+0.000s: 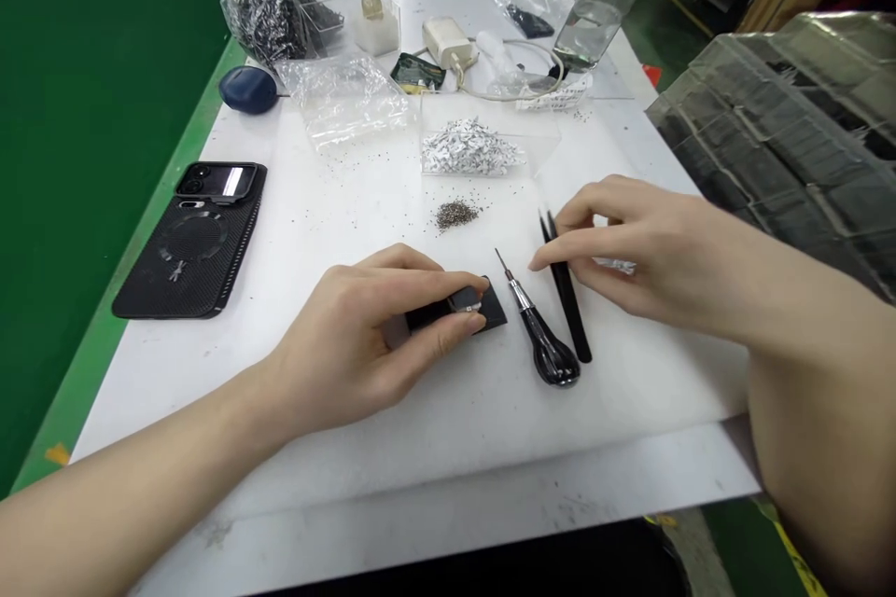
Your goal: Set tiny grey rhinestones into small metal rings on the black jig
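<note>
My left hand [378, 322] pinches a small dark rectangular piece [463, 300] with a pale end between thumb and index finger. It is held over a flat black block [494, 306], which the hand partly covers. My right hand [630, 247] hovers at the black tweezers [570, 308], its fingers apart. One finger reaches across the tweezers near their tips; I see no firm grip on them. Left of the tweezers lies a black-handled screwdriver [542, 340], its thin tip pointing away from me. A heap of tiny dark screws [456, 214] lies beyond the hands.
A clear tray [550, 154] holds small white pieces [472, 147]. A black phone [192, 238] lies at left, a dark blue rounded object [247, 90] behind it. Plastic bags [350, 98], a white charger [446, 42] and a clear container [592, 23] stand farther back. Stacked clear trays [777, 131] are at right.
</note>
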{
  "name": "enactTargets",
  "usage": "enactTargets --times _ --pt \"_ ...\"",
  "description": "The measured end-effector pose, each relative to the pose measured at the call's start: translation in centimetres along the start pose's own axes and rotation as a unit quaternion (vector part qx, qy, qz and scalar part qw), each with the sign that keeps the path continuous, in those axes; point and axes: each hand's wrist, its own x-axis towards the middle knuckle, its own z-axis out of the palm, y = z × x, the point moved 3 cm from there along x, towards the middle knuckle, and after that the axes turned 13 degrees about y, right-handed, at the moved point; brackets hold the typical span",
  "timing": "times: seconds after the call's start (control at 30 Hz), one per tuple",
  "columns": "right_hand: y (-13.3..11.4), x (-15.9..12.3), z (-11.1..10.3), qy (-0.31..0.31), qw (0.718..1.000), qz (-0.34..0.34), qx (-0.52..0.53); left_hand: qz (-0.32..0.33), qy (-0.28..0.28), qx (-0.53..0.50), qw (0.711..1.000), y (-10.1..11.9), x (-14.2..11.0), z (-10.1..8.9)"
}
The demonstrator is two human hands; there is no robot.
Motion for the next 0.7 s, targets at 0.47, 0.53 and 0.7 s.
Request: enactTargets --times 0.47,0.53,0.7 --pt "-4.2 0.7 1.7 -0.059 0.967 0.208 0.135 0.001 -0.034 0.003 0.999 0.0 0.0 0.2" --pt "-4.2 1.1 1.3 0.011 0.959 0.212 0.186 -0.004 -0.037 0.003 0.999 0.2 0.1 0.1" --pt "-6.3 2.9 -0.5 0.33 0.902 0.165 0.223 -0.005 -0.045 0.003 0.999 0.3 0.2 0.2"
